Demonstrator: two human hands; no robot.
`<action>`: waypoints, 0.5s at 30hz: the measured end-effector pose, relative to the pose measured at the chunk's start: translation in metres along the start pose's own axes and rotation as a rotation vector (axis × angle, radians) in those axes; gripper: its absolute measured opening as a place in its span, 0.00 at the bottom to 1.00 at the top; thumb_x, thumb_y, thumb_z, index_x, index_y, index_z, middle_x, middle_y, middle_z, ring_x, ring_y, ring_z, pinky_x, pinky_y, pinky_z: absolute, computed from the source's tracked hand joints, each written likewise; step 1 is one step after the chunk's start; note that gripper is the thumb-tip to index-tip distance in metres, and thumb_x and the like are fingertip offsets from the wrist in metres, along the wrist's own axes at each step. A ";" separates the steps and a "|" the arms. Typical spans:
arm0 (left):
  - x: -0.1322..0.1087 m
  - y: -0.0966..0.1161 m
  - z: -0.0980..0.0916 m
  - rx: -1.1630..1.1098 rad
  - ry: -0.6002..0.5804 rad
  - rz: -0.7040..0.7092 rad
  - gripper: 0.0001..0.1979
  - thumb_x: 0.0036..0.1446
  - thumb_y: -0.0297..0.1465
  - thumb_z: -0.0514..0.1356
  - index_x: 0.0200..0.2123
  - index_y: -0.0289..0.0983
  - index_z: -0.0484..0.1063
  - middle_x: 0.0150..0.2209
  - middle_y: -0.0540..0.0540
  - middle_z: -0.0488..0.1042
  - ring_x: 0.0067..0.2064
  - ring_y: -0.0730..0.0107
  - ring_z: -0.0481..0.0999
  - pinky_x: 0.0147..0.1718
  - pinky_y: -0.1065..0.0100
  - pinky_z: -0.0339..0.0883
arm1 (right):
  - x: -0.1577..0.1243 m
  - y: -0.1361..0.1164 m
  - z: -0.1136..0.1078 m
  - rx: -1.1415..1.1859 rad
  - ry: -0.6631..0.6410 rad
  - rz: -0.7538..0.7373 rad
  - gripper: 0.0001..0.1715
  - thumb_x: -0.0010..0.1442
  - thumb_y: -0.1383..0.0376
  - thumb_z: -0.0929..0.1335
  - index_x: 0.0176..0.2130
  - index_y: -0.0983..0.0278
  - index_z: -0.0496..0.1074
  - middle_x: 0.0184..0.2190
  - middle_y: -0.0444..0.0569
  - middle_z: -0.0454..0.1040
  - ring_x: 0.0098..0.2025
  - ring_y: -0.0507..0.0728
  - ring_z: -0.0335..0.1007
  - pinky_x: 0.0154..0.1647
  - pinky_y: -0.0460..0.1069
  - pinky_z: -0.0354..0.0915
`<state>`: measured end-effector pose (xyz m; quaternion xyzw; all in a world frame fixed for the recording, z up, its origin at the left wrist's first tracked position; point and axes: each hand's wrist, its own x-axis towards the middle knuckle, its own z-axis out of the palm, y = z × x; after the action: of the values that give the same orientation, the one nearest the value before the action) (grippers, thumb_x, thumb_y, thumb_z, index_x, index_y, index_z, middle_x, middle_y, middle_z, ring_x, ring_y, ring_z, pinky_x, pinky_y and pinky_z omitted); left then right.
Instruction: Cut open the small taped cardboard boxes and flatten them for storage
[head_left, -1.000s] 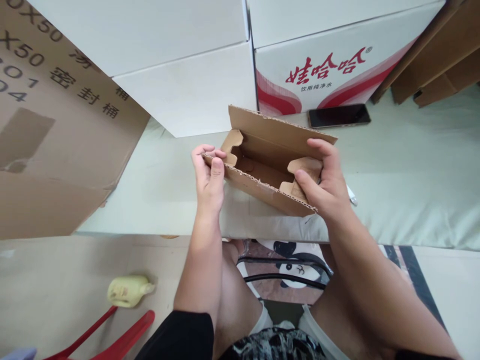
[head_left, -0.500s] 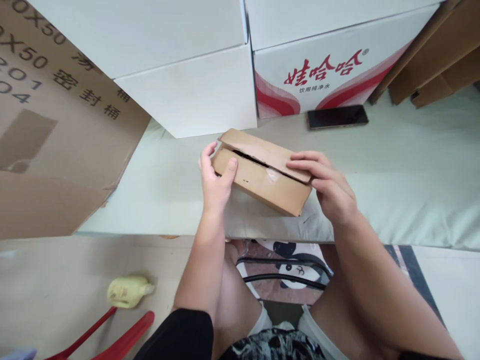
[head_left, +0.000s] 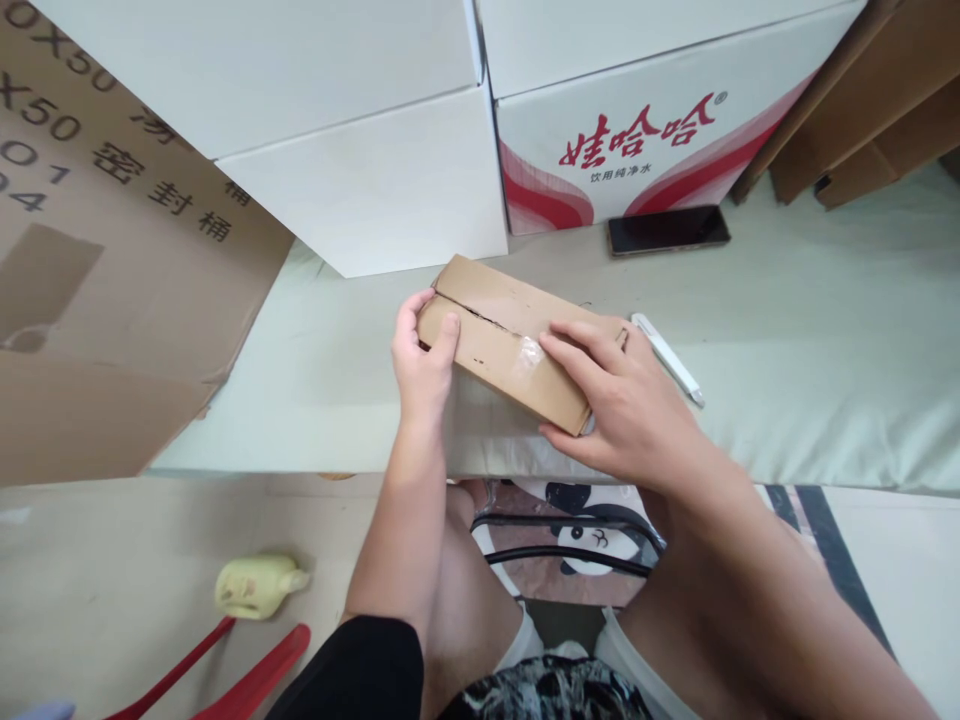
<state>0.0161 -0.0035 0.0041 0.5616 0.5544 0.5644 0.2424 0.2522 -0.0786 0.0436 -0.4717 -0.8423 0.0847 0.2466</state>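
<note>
A small brown cardboard box (head_left: 495, 370) lies slantwise between my hands over the pale green cloth, its top flaps lying flat with a thin seam between them and a bit of clear tape on the seam. My left hand (head_left: 425, 345) grips the box's left end, thumb on top and fingers round the far side. My right hand (head_left: 615, 385) holds the right end, fingers on the top flap and thumb at the near lower corner. Just right of my right hand a white pen-like tool (head_left: 667, 360) rests on the cloth.
A black phone (head_left: 669, 231) lies before a white carton with red print (head_left: 622, 150). White boxes (head_left: 375, 190) stand at the back. A large brown carton (head_left: 135, 300) is at left, folded cardboard (head_left: 862, 120) at right. A yellow bottle (head_left: 259, 586) lies on the floor.
The raised far flap has come down flat, narrowing the gap. My right hand has moved left and nearer, over the box's right end. The white tool has come into view.
</note>
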 end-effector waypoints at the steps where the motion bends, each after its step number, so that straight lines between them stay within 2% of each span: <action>1: 0.000 -0.001 0.000 -0.006 -0.006 0.006 0.30 0.55 0.55 0.66 0.52 0.40 0.73 0.53 0.41 0.78 0.55 0.57 0.78 0.56 0.59 0.72 | 0.001 0.003 0.001 0.023 0.015 -0.001 0.43 0.57 0.55 0.72 0.66 0.69 0.65 0.66 0.64 0.67 0.62 0.77 0.66 0.64 0.74 0.61; 4: 0.000 -0.006 -0.004 -0.075 -0.049 0.009 0.33 0.57 0.60 0.61 0.55 0.43 0.70 0.58 0.41 0.74 0.62 0.54 0.73 0.60 0.57 0.68 | 0.002 0.013 -0.002 0.145 0.063 -0.014 0.42 0.57 0.54 0.72 0.65 0.66 0.66 0.66 0.64 0.68 0.64 0.76 0.66 0.64 0.73 0.60; 6: 0.002 -0.010 -0.008 -0.141 -0.083 -0.009 0.35 0.57 0.63 0.58 0.58 0.46 0.68 0.61 0.42 0.71 0.66 0.53 0.69 0.62 0.56 0.66 | 0.002 0.019 -0.008 0.279 0.106 0.047 0.39 0.56 0.52 0.73 0.63 0.62 0.69 0.65 0.61 0.70 0.65 0.74 0.66 0.66 0.71 0.60; 8: 0.004 -0.012 -0.013 -0.213 -0.120 -0.058 0.38 0.54 0.64 0.59 0.59 0.47 0.67 0.63 0.42 0.70 0.67 0.51 0.68 0.62 0.56 0.67 | 0.001 0.023 -0.015 0.458 0.152 0.209 0.34 0.55 0.51 0.74 0.58 0.58 0.74 0.62 0.55 0.73 0.64 0.72 0.69 0.64 0.68 0.64; 11: 0.005 -0.008 -0.022 -0.369 -0.223 -0.242 0.39 0.49 0.63 0.64 0.58 0.47 0.68 0.62 0.42 0.72 0.65 0.47 0.72 0.57 0.56 0.72 | 0.001 0.027 -0.021 0.778 0.189 0.543 0.27 0.52 0.49 0.74 0.50 0.54 0.77 0.51 0.50 0.79 0.53 0.68 0.75 0.51 0.62 0.72; 13: 0.002 -0.001 -0.027 -0.455 -0.321 -0.379 0.39 0.48 0.60 0.66 0.57 0.46 0.69 0.59 0.42 0.75 0.63 0.45 0.73 0.55 0.53 0.73 | 0.001 0.030 -0.022 1.018 0.184 0.723 0.27 0.49 0.47 0.74 0.46 0.55 0.77 0.44 0.48 0.80 0.44 0.65 0.77 0.40 0.58 0.73; 15: -0.004 0.008 -0.031 -0.492 -0.406 -0.490 0.38 0.49 0.59 0.65 0.57 0.44 0.70 0.57 0.40 0.77 0.64 0.42 0.74 0.56 0.50 0.73 | 0.002 0.032 -0.019 1.218 0.160 0.832 0.26 0.46 0.46 0.74 0.42 0.56 0.76 0.39 0.48 0.80 0.38 0.62 0.76 0.34 0.56 0.71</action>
<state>-0.0082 -0.0198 0.0173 0.4381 0.4610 0.4833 0.6016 0.2848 -0.0614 0.0491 -0.5362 -0.3771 0.5887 0.4730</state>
